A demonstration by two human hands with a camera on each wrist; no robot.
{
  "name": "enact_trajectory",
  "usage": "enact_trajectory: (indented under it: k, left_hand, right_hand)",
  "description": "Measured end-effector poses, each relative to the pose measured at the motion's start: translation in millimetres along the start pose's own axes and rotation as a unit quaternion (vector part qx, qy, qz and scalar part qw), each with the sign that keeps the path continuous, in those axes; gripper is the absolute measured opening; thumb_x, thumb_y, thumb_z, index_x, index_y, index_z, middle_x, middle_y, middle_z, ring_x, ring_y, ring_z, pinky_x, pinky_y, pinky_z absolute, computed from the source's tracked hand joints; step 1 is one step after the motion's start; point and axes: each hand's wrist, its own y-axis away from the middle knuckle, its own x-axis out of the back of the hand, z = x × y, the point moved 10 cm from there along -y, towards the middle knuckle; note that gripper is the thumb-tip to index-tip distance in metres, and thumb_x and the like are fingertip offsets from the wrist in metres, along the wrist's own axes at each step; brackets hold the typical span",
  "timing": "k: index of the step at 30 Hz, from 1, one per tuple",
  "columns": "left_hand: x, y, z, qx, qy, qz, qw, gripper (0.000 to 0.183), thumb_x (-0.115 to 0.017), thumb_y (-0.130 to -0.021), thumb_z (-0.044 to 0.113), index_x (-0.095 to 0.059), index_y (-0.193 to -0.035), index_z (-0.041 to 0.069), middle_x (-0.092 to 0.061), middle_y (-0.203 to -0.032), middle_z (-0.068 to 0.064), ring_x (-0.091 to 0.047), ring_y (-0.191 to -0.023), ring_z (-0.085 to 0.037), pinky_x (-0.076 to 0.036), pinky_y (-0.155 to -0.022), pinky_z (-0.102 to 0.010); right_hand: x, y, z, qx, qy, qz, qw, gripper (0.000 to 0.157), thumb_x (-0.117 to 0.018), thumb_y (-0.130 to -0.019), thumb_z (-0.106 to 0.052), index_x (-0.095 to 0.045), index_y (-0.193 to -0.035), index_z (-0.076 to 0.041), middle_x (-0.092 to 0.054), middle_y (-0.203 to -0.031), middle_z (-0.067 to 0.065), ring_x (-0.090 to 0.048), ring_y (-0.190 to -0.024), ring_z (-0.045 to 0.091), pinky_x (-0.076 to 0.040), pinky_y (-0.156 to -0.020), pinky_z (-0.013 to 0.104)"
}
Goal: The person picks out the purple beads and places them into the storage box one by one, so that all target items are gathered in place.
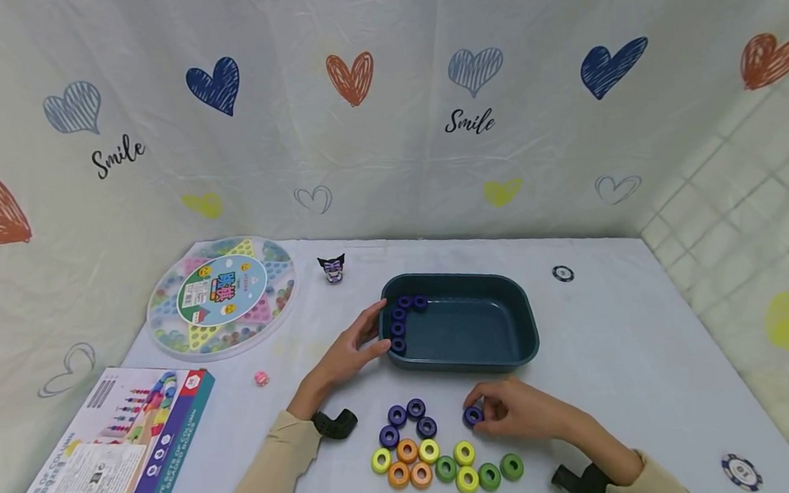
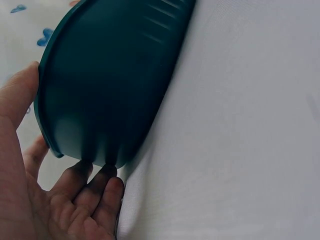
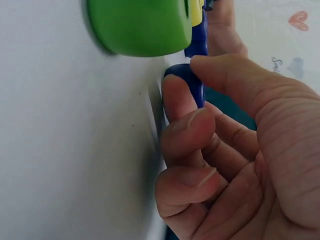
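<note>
In the head view my left hand point(image 1: 351, 350) rests against the left end of a dark teal tray point(image 1: 471, 361). Its thumb and fingertips touch the tray's outer wall and rim, as the left wrist view also shows along the tray's side point(image 2: 110, 75). Several dark purple ring beads point(image 1: 398, 329) lie inside, along the tray's left wall. My right hand point(image 1: 522, 408) pinches another purple ring bead point(image 1: 473, 417) between thumb and fingers, close over the table in front of the tray. The right wrist view shows this bead point(image 3: 184, 74) partly covered by fingertips, with a green bead point(image 3: 140, 25) nearby.
Loose purple beads point(image 1: 397, 416), orange beads point(image 1: 398, 474), yellow beads point(image 1: 464, 453) and green beads point(image 1: 511, 466) lie before the tray. Leftward are a round game board point(image 1: 195, 337), a box point(image 1: 107, 465), a pink bead point(image 1: 261, 378) and a small figure point(image 1: 333, 269). Two chips point(image 1: 563, 274) lie rightward.
</note>
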Motion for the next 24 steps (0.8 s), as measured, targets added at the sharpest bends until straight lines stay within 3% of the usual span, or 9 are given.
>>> enact_trajectory:
  k: [8,16,24]
  left_hand:
    - [-0.6,0.2,1.1,-0.005,0.000,-0.002,1.0000,0.068,-0.056,-0.090,0.020,-0.017,-0.144,0.012,-0.022,-0.147,-0.010,-0.027,-0.131,-0.023,-0.027,-0.105,-0.039]
    - [0.1,0.0,-0.4,-0.005,-0.001,0.002,1.0000,0.068,-0.057,-0.089,0.019,-0.018,-0.144,0.013,-0.022,-0.147,-0.011,-0.028,-0.131,-0.024,-0.027,-0.105,-0.041]
    - [0.6,-5.2,-30.4,-0.002,-0.004,0.021,0.9998,0.067,-0.058,-0.087,0.034,-0.020,-0.143,0.032,-0.024,-0.146,0.008,-0.029,-0.129,-0.008,-0.029,-0.104,-0.029]
  right_hand:
    - [2.8,1,-6,-0.011,-0.003,-0.004,1.000,0.026,-0.067,-0.082,-0.028,-0.060,-0.103,-0.015,-0.057,-0.066,-0.010,-0.048,-0.057,0.000,-0.045,-0.052,0.018]
    - [30.8,-5,-33,-0.012,0.031,0.005,0.999,0.031,-0.064,-0.081,-0.039,-0.060,-0.104,-0.019,-0.057,-0.067,-0.011,-0.049,-0.059,0.002,-0.043,-0.051,0.019]
    - [61.6,-23,-42,0.013,0.066,0.029,0.997,0.033,-0.063,-0.082,-0.041,-0.059,-0.105,-0.018,-0.058,-0.067,-0.011,-0.051,-0.059,0.004,-0.047,-0.054,0.022]
